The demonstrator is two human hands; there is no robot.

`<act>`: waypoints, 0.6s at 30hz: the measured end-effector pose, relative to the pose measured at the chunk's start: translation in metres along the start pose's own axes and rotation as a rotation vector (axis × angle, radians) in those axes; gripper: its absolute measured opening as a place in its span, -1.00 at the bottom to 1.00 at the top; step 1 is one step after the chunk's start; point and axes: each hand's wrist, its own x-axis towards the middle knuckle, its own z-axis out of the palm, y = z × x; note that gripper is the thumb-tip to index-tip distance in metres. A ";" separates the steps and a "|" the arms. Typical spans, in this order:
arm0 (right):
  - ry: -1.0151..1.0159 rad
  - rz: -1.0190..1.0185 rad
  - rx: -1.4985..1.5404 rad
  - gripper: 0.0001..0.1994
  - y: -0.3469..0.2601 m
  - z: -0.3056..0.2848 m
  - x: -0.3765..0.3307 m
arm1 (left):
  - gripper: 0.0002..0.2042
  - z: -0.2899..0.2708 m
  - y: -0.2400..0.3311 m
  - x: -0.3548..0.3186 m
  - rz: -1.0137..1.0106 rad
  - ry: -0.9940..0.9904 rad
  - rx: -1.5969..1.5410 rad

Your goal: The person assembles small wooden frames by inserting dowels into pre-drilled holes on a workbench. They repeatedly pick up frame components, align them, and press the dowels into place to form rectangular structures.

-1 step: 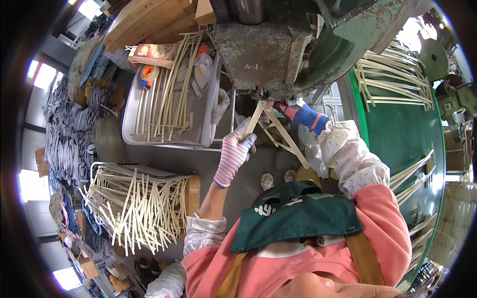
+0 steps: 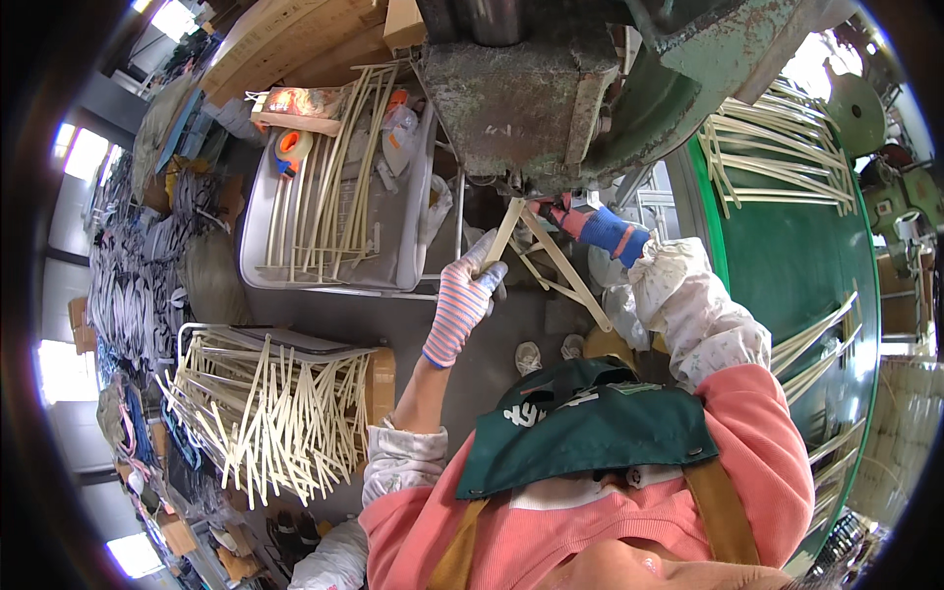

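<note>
My left hand (image 2: pixel 458 305), in a striped knit glove with grey fingers, is closed around a cream-coloured flat strip (image 2: pixel 503 236). That strip meets a second strip (image 2: pixel 570 273) at the top, and the two spread downward in a V. Thinner pale strips hang linked behind them. Close under the green machine's head (image 2: pixel 521 108), my right hand (image 2: pixel 565 218) wears a dark red glove with a blue cuff. Its fingers are pinched at the strips' upper joint, their tips partly hidden in shadow. The joint sits right beneath the machine's tool.
A grey tray (image 2: pixel 248 221) at the left holds long pale strips, an orange tape roll (image 2: pixel 292 147) and plastic bags. Below it, many strips are piled on a rack (image 2: pixel 280 413). To the right, a green-topped table (image 2: pixel 787 261) carries more strips. Cartons stand behind the tray.
</note>
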 end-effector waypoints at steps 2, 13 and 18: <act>-0.079 0.179 -0.009 -0.59 -0.020 -0.005 0.000 | -0.58 -0.003 -0.003 0.007 -0.017 -0.015 -0.009; -0.021 0.345 -0.254 -0.46 -0.085 0.003 -0.019 | -0.61 -0.024 0.019 0.014 -0.140 -0.126 0.027; -0.062 0.669 0.194 -0.47 -0.106 0.001 -0.012 | -0.61 -0.027 0.022 0.013 -0.119 -0.100 0.163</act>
